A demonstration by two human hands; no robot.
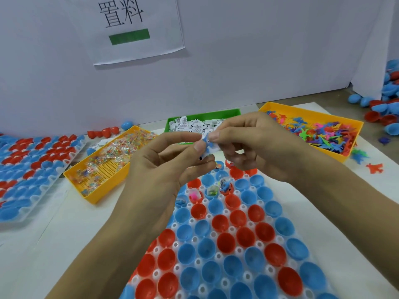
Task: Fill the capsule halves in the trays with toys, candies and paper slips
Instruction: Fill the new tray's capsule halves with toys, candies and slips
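Both hands raised over capsule tray point(218, 251). Left hand point(164, 167) and right hand point(252, 145) both pinching small blue toy with white paper slip point(207, 141), fingers clamped on it. Few far capsule halves point(212, 190) already holding items. Candy bin point(108, 167), slip bin point(194, 123), toy bin point(319, 130) sitting behind on table.

In front of you lies the white plastic tray point(232, 229) of open red and blue capsule halves point(226, 242); a few far halves point(212, 190) already hold toys and candy; you pinch a small blue toy with a white paper slip point(206, 140) above it; wrapped candies point(121, 147), folded slips point(194, 124) and bright toys point(323, 134) fill three bins.
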